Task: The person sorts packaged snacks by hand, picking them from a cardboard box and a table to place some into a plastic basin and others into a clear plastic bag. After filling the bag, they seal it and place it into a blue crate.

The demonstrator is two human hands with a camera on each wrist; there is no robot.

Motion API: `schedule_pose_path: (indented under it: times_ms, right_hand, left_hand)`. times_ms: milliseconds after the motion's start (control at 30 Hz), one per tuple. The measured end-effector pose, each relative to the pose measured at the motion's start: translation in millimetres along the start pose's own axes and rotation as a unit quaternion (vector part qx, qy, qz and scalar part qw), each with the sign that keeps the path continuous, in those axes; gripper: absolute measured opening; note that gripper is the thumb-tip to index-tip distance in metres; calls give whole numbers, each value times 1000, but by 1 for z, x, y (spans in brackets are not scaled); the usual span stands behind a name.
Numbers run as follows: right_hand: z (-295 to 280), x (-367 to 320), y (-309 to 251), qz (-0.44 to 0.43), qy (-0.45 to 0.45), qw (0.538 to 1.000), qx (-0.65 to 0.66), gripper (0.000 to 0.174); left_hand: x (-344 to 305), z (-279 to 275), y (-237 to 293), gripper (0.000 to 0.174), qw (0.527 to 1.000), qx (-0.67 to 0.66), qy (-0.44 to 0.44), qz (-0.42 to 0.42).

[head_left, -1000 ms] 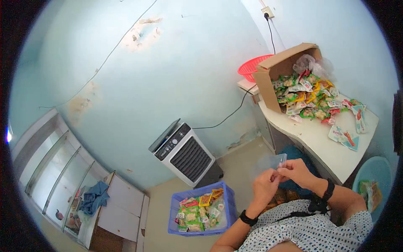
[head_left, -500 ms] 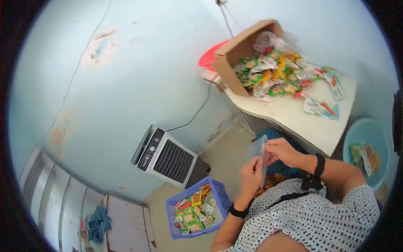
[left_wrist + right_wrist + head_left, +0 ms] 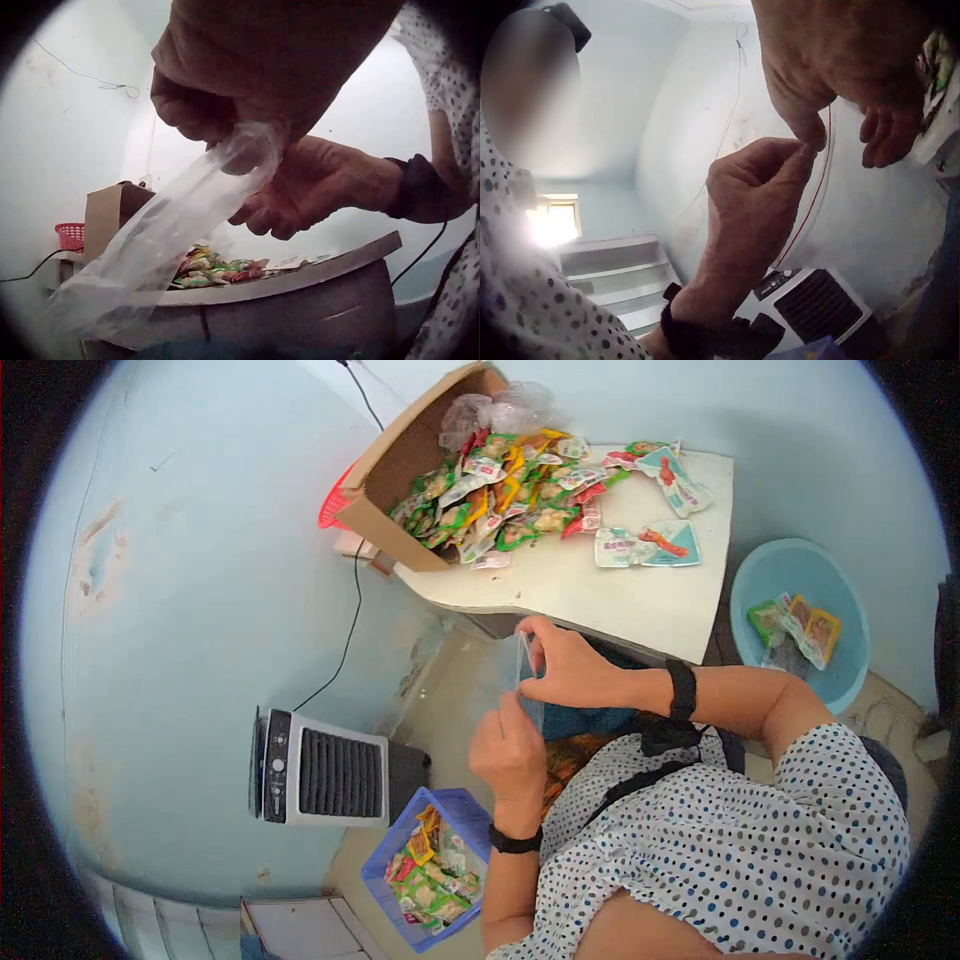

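Observation:
A clear plastic bag with a thin red line along its mouth hangs between both hands in front of the torso. My left hand pinches its edge between thumb and curled fingers. Close above it, my right hand holds the same edge with thumb and fingertips. The thumb of the right hand meets the fingertips of the left hand in the right wrist view. In the left wrist view the bag looks flat and see-through, drooping away from the fingers.
A cardboard box on its side spills several snack packets onto the white table. Two teal-and-white packets lie apart there. A blue crate and a light-blue basin hold more packets. An air cooler stands by the wall.
The head view has swung right, bringing the table and basin closer to the middle. The hands still hold the bag; the right hand's thumb and fingers have spread along its edge.

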State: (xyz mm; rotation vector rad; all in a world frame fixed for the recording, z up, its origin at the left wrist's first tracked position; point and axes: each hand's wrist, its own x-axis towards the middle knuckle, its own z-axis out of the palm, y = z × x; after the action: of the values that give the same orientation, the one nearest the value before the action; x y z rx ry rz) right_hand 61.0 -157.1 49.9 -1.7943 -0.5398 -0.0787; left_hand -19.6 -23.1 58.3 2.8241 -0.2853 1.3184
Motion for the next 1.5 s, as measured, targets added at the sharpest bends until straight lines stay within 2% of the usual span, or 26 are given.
schedule_pose_path:
  times_ms: [33, 233, 300, 433, 567, 633, 800, 867, 900, 933, 1000, 1033, 1133, 1167, 1267, 1300, 1500]
  right_hand:
    - [-3, 3, 0, -18, 20, 999, -21, 62]
    - [-21, 10, 8, -18, 56, 996, -68, 58]
    - [-27, 9, 13, -20, 49, 997, -52, 53]
    - [-46, 20, 14, -69, 53, 994, -67, 35]
    - [-71, 42, 10, -40, 54, 989, -133, 17]
    - [-84, 54, 15, -41, 16, 993, -109, 20]
    - [-150, 92, 20, 0, -171, 973, -155, 26]
    - [-174, 111, 25, 102, -42, 993, -40, 29]
    - [-186, 120, 28, 152, 26, 988, 19, 30]
    - [-197, 131, 43, 108, 63, 986, -108, 35]
    - [-203, 137, 57, 12, 142, 916, -376, 45]
    - [-204, 141, 63, 20, 134, 902, -410, 51]
    - [-191, 145, 78, -27, 107, 870, -481, 55]
    - [-185, 142, 76, -9, 121, 894, -431, 51]
    - [-181, 150, 113, -16, 149, 905, -397, 49]
    - [-177, 148, 113, 7, 166, 909, -382, 44]
    - [-180, 144, 127, -44, 194, 919, -339, 37]
  left_hand:
    - [4, 3, 1, 3, 1000, 8, 8, 8]
    - [37, 17, -12, 5, 995, 49, 82, 31]
    - [61, 17, -20, 6, 994, 43, 99, 4]
    - [86, 25, -9, 9, 993, -23, 108, 34]
    - [100, 39, 1, 11, 988, -50, 137, 53]
    - [103, 48, 4, 11, 988, -61, 133, 52]
    - [106, 90, 9, 7, 988, -107, 101, 39]
    - [111, 102, 14, 5, 990, -103, 95, 23]
    - [113, 107, 17, 4, 991, -100, 90, 16]
    - [113, 112, 22, 4, 992, -105, 71, 12]
    - [108, 103, 19, 4, 990, -135, 52, 5]
    - [107, 106, 22, 3, 988, -148, 43, -1]
    - [100, 113, 33, 3, 981, -193, 11, -23]
    - [98, 114, 35, 4, 977, -211, -5, -32]
    - [96, 118, 35, 6, 967, -244, -39, -60]
    - [95, 121, 36, 7, 965, -248, -49, -67]
    - [91, 128, 52, 9, 951, -295, -36, -86]
